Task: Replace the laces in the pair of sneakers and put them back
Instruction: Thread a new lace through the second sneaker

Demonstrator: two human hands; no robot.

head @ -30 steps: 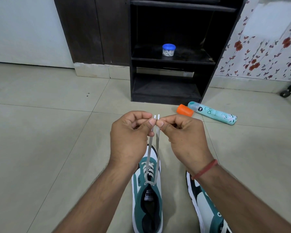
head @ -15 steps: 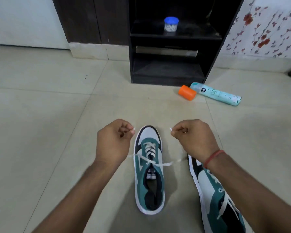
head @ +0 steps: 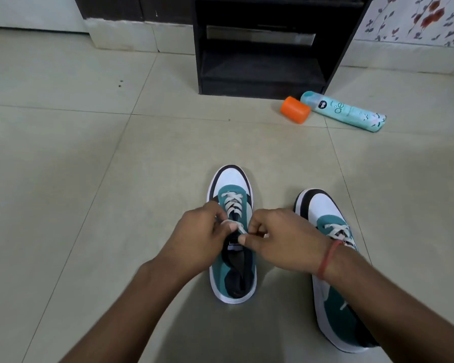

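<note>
Left hand (head: 199, 237) and right hand (head: 281, 241) each pinch end of white lace (head: 232, 205) over tongue of centre sneaker (head: 231, 284) on floor, lower middle of frame. Second sneaker (head: 325, 213) lower right, laced. Risk: lace end slips from pinch while tightening, or uneven pull leaves one end short; sneaker, unheld, could slide.

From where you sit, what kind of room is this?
Probably a room in a home. The floor is pale tile, a dark wooden shelf unit stands against the wall, and flowered wallpaper covers the wall beside it. A spray can lies on the floor.
</note>
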